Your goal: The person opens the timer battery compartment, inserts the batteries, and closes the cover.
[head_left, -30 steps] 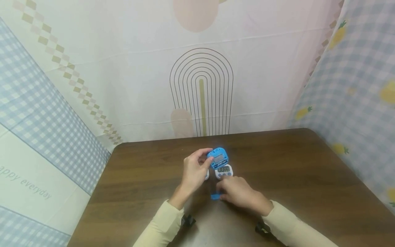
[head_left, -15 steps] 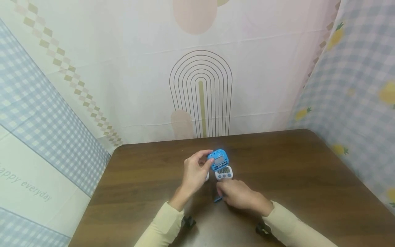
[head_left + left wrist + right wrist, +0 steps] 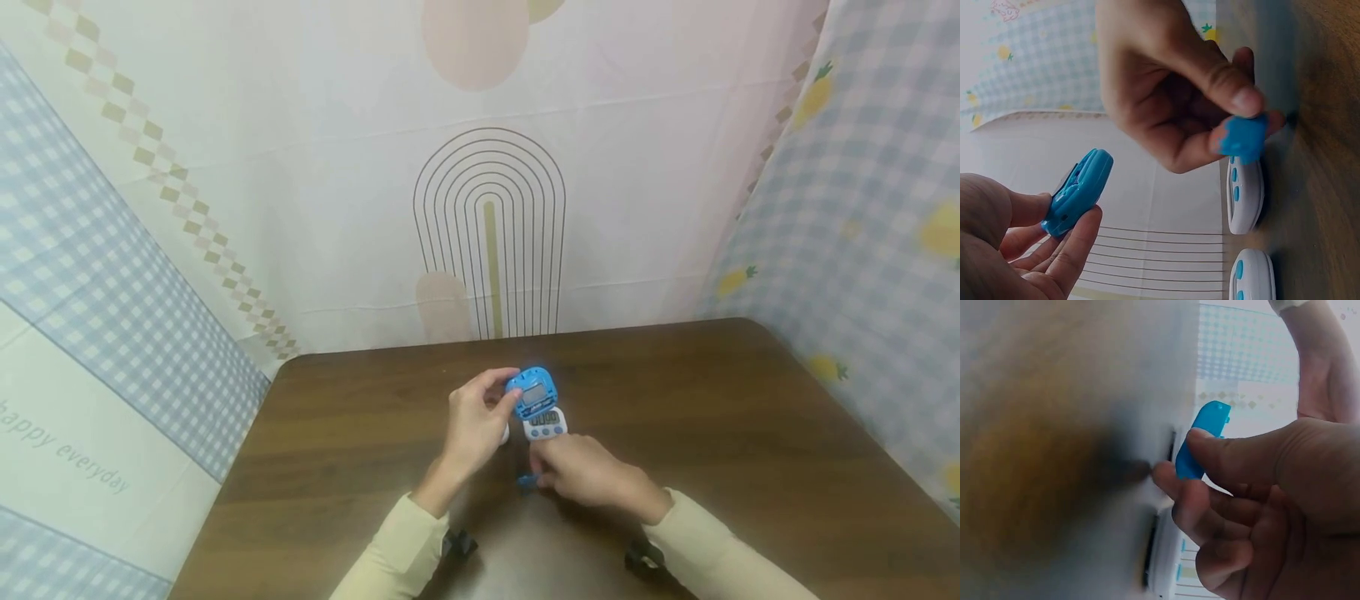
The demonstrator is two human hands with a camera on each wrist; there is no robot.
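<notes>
My left hand (image 3: pixel 472 425) pinches a blue digital timer (image 3: pixel 536 395) between thumb and fingers, raised off the table and tilted. A grey window and a slot along the lower edge show on the face turned to me. Lower and to the right, my right hand (image 3: pixel 588 473) holds a small blue battery cover (image 3: pixel 1211 419) between thumb and curled fingers, just above the tabletop and apart from the timer. Just beyond the right hand lies a white timer (image 3: pixel 546 428) with a digit display and blue buttons. Another white timer (image 3: pixel 1254 278) is mostly hidden behind my left hand in the head view.
The brown wooden table (image 3: pixel 360 433) extends around both hands. A pale patterned cloth (image 3: pixel 345 208) hangs behind its far edge, and checked cloths (image 3: pixel 847 250) hang at the sides. Black wrist straps (image 3: pixel 459 544) sit under the sleeves.
The small blue cover has turned in my right hand's fingers, from flat to edge-on and partly back. The left hand and blue timer have hardly moved.
</notes>
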